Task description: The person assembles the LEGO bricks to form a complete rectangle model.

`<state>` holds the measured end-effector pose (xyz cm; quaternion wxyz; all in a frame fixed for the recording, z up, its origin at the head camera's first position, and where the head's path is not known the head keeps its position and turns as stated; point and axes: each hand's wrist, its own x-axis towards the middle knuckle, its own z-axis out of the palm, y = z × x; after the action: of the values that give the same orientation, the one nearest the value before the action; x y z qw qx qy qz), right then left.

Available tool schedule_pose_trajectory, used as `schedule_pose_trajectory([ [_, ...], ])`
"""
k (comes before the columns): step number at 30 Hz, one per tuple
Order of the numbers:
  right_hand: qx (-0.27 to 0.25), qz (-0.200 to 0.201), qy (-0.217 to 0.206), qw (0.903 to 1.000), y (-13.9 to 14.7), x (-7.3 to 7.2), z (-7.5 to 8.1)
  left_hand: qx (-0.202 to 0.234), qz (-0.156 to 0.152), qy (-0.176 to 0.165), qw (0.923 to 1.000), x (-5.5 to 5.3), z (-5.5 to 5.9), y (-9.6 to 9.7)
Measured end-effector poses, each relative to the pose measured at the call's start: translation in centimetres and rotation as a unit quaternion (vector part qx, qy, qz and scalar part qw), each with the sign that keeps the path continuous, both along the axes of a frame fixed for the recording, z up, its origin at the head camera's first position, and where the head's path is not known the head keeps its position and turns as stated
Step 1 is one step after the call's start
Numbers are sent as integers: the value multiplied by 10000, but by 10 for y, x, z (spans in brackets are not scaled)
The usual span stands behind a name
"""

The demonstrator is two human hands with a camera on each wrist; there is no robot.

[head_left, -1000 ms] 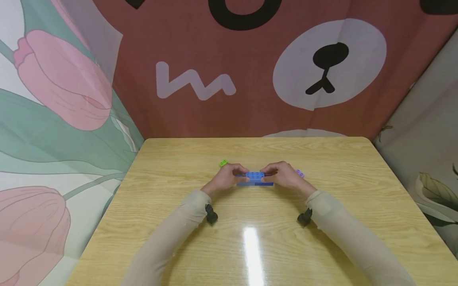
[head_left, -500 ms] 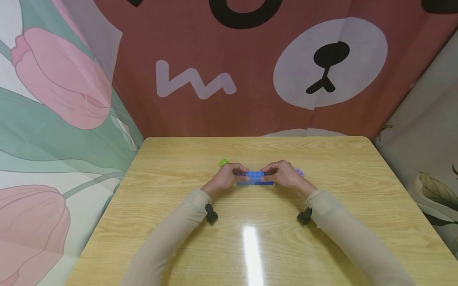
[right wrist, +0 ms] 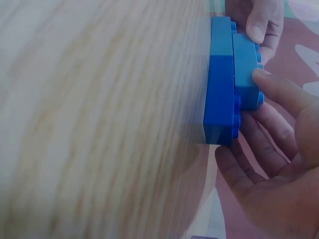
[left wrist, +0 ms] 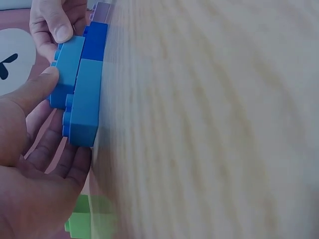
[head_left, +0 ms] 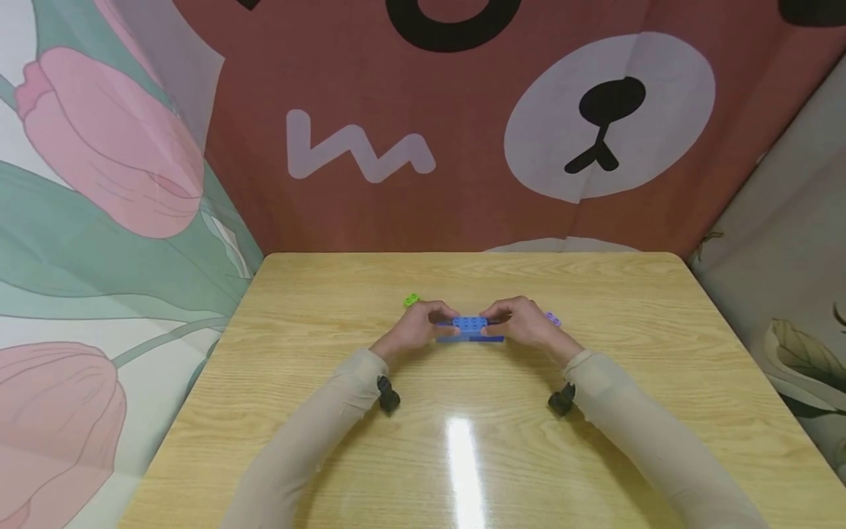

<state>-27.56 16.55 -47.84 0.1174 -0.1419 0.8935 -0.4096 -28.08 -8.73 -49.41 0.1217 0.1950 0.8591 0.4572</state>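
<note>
A light blue toy building block [head_left: 470,324] lies across the seam of two blocks set end to end on the table, bridging both. Of these lower blocks, the left one is a light blue block [left wrist: 85,104] and the right one a dark blue block [right wrist: 219,94]. My left hand [head_left: 419,327] pinches the left end of the upper block between thumb and fingers. At its right end, my right hand [head_left: 525,323] grips it the same way. In both wrist views, the thumbs lie on the near side of the upper block, and some fingertips are partly hidden behind the blocks.
A small green block [head_left: 411,300] rests on the wooden table [head_left: 330,294] just behind my left hand. Beyond my right hand sits a small purple block [head_left: 553,319]. A printed curtain [head_left: 463,213] hangs along the table's far edge.
</note>
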Motion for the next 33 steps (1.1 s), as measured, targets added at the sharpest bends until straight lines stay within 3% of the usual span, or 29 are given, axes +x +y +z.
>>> schedule_pose_trajectory([
  [14,226,141,156,9995,0,4,2,-78,-74,-42,9999,0,-6,0],
  [26,106,228,341,9991,7,4,0,-74,-72,-203,9997,2,-2,2],
  [33,33,53,205,9998,16,5,1,-10,-120,-236,9996,2,-3,2],
])
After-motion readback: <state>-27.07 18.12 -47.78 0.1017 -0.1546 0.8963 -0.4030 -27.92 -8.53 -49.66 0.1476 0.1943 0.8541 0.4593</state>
